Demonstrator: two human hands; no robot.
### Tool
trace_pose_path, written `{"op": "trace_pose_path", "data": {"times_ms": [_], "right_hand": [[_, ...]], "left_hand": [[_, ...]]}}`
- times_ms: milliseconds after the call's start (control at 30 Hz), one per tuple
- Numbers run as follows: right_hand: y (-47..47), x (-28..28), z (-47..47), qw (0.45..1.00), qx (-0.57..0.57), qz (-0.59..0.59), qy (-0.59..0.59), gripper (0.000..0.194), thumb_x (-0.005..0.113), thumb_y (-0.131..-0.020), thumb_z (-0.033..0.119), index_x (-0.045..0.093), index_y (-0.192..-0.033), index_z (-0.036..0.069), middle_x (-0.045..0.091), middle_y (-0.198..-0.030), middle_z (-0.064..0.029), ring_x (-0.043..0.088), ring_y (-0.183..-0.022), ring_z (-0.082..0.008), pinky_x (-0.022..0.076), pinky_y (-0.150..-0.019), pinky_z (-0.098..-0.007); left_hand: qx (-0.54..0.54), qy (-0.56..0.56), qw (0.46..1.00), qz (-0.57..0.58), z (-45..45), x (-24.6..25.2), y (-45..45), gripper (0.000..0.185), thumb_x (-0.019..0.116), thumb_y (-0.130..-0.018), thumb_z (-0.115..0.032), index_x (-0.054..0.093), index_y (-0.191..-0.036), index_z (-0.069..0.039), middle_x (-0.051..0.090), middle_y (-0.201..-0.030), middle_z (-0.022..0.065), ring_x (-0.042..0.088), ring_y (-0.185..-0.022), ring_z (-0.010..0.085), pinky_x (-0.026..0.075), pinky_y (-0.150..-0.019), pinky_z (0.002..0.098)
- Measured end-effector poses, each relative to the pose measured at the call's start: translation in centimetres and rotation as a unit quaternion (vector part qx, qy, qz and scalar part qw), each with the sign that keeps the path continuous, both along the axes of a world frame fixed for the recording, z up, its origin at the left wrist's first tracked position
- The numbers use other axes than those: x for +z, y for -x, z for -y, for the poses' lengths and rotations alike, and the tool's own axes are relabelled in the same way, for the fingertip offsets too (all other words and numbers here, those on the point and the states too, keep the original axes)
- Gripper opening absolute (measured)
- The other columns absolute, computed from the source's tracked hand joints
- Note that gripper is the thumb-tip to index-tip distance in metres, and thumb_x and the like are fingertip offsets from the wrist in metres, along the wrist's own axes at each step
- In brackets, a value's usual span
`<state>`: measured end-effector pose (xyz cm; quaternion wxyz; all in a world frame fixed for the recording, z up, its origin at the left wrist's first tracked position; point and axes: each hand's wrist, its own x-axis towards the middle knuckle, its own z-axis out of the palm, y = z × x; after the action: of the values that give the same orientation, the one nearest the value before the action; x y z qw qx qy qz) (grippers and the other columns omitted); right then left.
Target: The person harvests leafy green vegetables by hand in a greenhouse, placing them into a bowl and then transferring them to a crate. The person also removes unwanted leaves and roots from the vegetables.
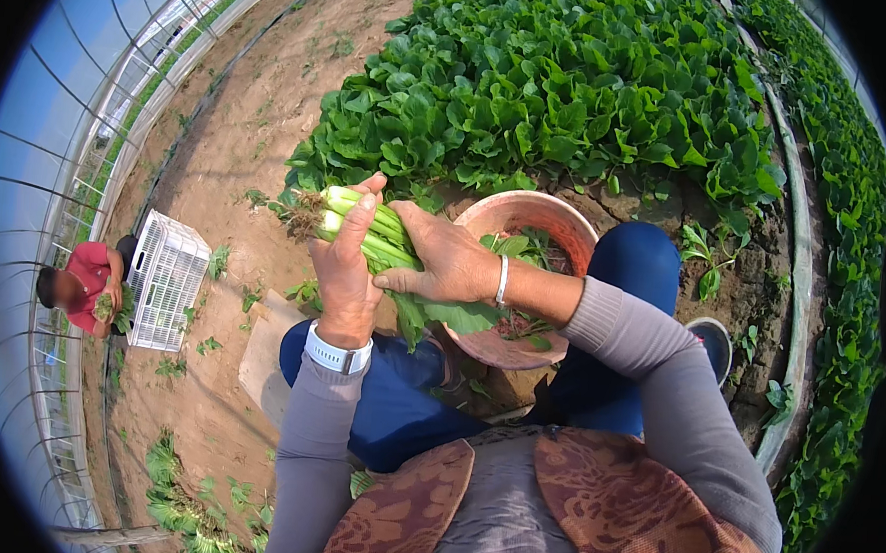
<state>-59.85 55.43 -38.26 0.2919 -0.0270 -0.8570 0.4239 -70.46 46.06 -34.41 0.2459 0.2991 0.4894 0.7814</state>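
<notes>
Both hands grip one bunch of leafy green vegetables (385,237) with pale stalks. Its roots (305,213), brown with soil, point to the left, and its leaves hang down to the right below my wrist. My left hand (349,271) wraps the stalks near the root end, thumb laid across them. Further along the stalks, my right hand (448,258) closes on the bunch from above. Under my right forearm a reddish plastic tub (525,206) stands between my knees, with loose leaves and reddish bits inside.
A dense leafy crop bed (550,87) grows ahead. At left, a person (85,288) holding greens sits by a white plastic crate (166,281). Harvested bunches (175,506) lie at lower left. A pale hose (795,220) runs along the right; a small bucket (716,343) stands by my right knee.
</notes>
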Motion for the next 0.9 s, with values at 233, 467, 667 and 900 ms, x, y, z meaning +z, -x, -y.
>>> {"op": "trace_pose_path", "data": {"times_ms": [233, 467, 667, 900], "right_hand": [[0.9, 0.1, 1.4, 0.995, 0.061, 0.054, 0.059, 0.062, 0.069, -0.086, 0.032, 0.035, -0.127, 0.001, 0.063, -0.096, -0.0262, 0.061, -0.091, -0.0457, 0.0489, -0.076, -0.0486], [4.8, -1.1, 4.7, 0.990, 0.103, -0.001, 0.094, 0.067, 0.064, -0.091, 0.025, 0.025, -0.141, 0.001, 0.056, -0.113, -0.0257, 0.060, -0.100, -0.0409, 0.0485, -0.086, -0.0433], [8.5, -3.8, 1.8, 0.976, 0.199, 0.028, 0.089, 0.074, 0.053, -0.095, 0.045, 0.026, -0.145, -0.001, 0.047, -0.130, -0.0312, 0.051, -0.117, -0.0424, 0.0411, -0.100, -0.0445], [7.6, -14.8, -16.6, 0.859, 0.114, 0.443, -0.230, 0.042, 0.048, -0.098, 0.037, 0.067, -0.094, 0.000, 0.068, -0.091, -0.0205, 0.065, -0.089, -0.0380, 0.0504, -0.083, -0.0452]], "left_hand": [[-0.213, -0.026, 0.976, 0.017, 3.6, 1.1, 2.0, 0.067, 0.071, -0.083, -0.016, 0.038, -0.139, -0.001, 0.043, -0.142, 0.0235, 0.043, -0.133, 0.0341, 0.034, -0.112, 0.0483], [-0.269, -0.019, 0.963, -0.009, 5.0, -0.2, 6.8, 0.033, 0.067, -0.079, -0.003, 0.055, -0.109, -0.002, 0.065, -0.100, 0.0164, 0.059, -0.113, 0.0360, 0.041, -0.103, 0.0509], [-0.115, 0.013, 0.993, -0.030, 4.8, -0.5, 9.7, 0.031, 0.064, -0.081, 0.003, 0.053, -0.109, -0.001, 0.063, -0.087, 0.0117, 0.065, -0.086, 0.0265, 0.050, -0.089, 0.0422], [0.019, 0.103, 0.994, -0.031, 3.7, -1.5, 8.2, 0.029, 0.065, -0.083, 0.004, 0.050, -0.108, -0.003, 0.058, -0.087, 0.0086, 0.061, -0.077, 0.0199, 0.051, -0.078, 0.0354]]}}
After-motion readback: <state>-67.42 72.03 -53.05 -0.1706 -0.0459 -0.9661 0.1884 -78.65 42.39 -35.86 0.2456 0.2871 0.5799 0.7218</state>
